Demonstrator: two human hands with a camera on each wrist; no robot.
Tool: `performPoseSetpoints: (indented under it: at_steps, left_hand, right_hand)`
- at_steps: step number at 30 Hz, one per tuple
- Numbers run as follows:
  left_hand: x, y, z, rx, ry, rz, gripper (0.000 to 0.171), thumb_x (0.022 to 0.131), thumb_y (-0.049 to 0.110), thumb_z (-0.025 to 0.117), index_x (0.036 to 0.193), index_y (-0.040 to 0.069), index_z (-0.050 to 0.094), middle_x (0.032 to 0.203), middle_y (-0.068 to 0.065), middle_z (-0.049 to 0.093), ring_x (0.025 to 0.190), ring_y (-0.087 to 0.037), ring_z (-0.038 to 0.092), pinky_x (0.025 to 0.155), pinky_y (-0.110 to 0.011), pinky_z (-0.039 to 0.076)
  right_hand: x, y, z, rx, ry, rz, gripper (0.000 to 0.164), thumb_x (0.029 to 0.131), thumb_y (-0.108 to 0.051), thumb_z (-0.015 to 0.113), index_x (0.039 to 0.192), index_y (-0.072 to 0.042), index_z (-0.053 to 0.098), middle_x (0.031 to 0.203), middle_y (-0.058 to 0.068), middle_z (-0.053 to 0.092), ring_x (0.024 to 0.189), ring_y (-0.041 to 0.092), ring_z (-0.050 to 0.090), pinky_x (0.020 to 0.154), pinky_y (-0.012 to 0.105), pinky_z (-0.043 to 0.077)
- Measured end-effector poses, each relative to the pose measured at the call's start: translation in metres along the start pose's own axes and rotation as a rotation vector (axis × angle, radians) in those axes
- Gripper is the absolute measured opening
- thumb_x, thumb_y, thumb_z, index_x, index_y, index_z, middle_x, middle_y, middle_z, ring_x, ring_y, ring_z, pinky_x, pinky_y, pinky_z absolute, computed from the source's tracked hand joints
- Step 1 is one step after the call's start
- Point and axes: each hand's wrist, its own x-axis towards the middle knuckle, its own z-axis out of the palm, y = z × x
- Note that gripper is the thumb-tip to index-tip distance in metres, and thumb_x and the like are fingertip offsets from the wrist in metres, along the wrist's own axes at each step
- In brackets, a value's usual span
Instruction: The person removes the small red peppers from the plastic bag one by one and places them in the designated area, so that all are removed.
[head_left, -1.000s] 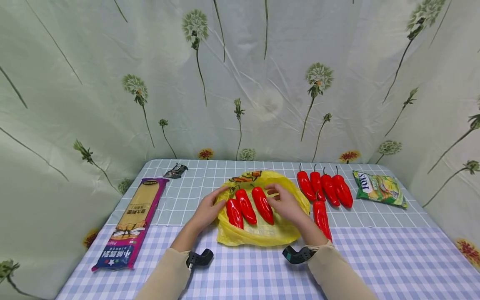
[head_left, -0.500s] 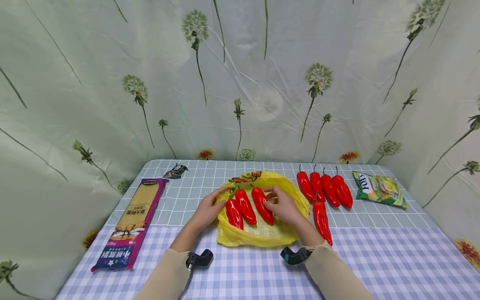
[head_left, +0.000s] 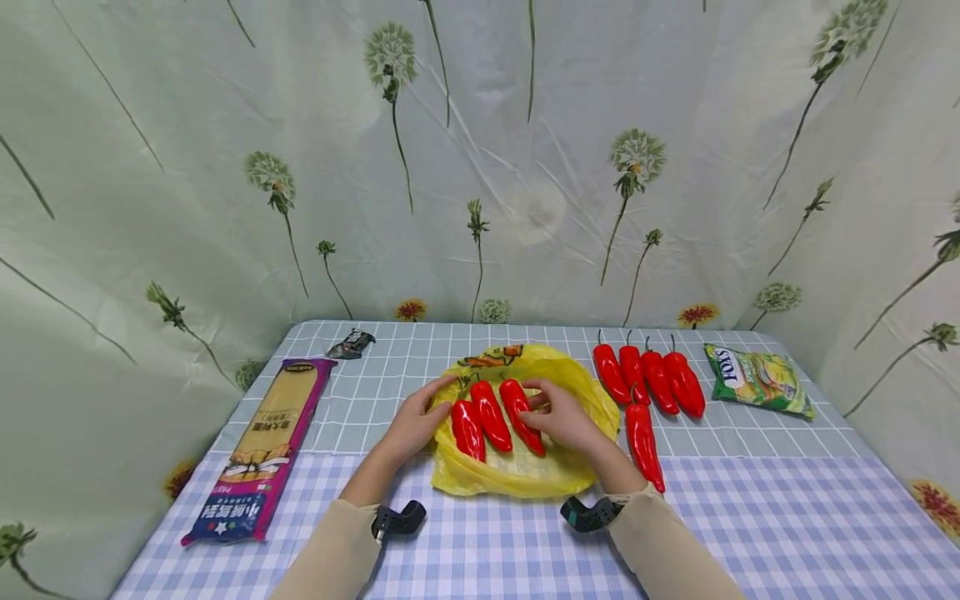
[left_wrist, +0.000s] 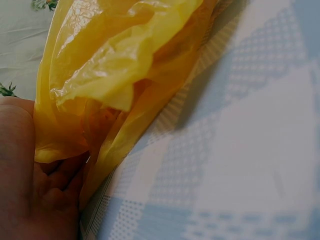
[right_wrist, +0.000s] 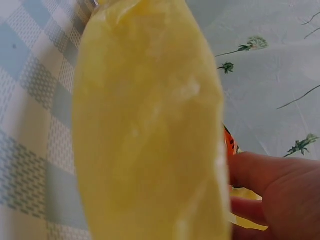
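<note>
A yellow plastic bag [head_left: 517, 482] lies spread in the middle of the table, its mouth facing up. Inside lie three red chili peppers: a left one [head_left: 468, 432], a middle one [head_left: 491, 417] and a right one [head_left: 517, 404]. My left hand [head_left: 415, 425] holds the bag's left rim, thumb toward the peppers; in the left wrist view the yellow film [left_wrist: 115, 65] passes between thumb and fingers. My right hand [head_left: 564, 417] reaches in over the right rim and grips the right pepper between thumb and fingers. The bag's side [right_wrist: 150, 120] hides that pepper in the right wrist view.
Several red chili peppers [head_left: 684, 383] lie in a row at the back right, with a single pepper [head_left: 643, 446] in front of them. Beyond is a green candy packet [head_left: 759, 382]. A pasta pack [head_left: 262, 446] and a small black wrapper [head_left: 351, 343] lie at left.
My right hand has closed on the right pepper and shifted it slightly left and toward me, beside the middle one. The left hand has stayed at the bag's rim.
</note>
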Motion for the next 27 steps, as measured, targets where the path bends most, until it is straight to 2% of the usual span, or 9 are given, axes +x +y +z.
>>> performPoseSetpoints:
  at_steps: [10, 19, 27]
  left_hand:
    - [-0.003, 0.001, 0.000, 0.002, 0.012, -0.011, 0.049, 0.099, 0.013, 0.055, 0.147, 0.022, 0.050, 0.158, -0.011, 0.042, 0.147, -0.035, 0.037, 0.122, -0.051, 0.031]
    - [-0.003, 0.001, 0.000, -0.004, 0.010, 0.001, 0.049, 0.099, 0.012, 0.055, 0.147, 0.021, 0.050, 0.158, -0.011, 0.042, 0.147, -0.035, 0.037, 0.121, -0.051, 0.032]
    - [-0.001, 0.001, 0.000, -0.007, 0.005, -0.004, 0.049, 0.099, 0.012, 0.055, 0.148, 0.021, 0.050, 0.158, -0.012, 0.041, 0.147, -0.035, 0.037, 0.121, -0.052, 0.032]
  right_hand:
    - [-0.003, -0.001, 0.003, 0.039, -0.064, 0.009, 0.058, 0.085, -0.011, 0.074, 0.139, -0.010, 0.053, 0.116, 0.010, 0.063, 0.099, 0.022, 0.058, 0.083, 0.032, 0.061]
    - [-0.005, -0.003, 0.002, 0.031, -0.071, 0.013, 0.057, 0.079, -0.004, 0.071, 0.135, -0.006, 0.057, 0.114, 0.009, 0.062, 0.100, 0.023, 0.056, 0.084, 0.033, 0.060]
    - [-0.013, -0.006, -0.006, 0.057, -0.073, -0.006, 0.054, 0.082, -0.005, 0.070, 0.134, -0.007, 0.057, 0.121, 0.009, 0.063, 0.103, 0.022, 0.058, 0.085, 0.036, 0.061]
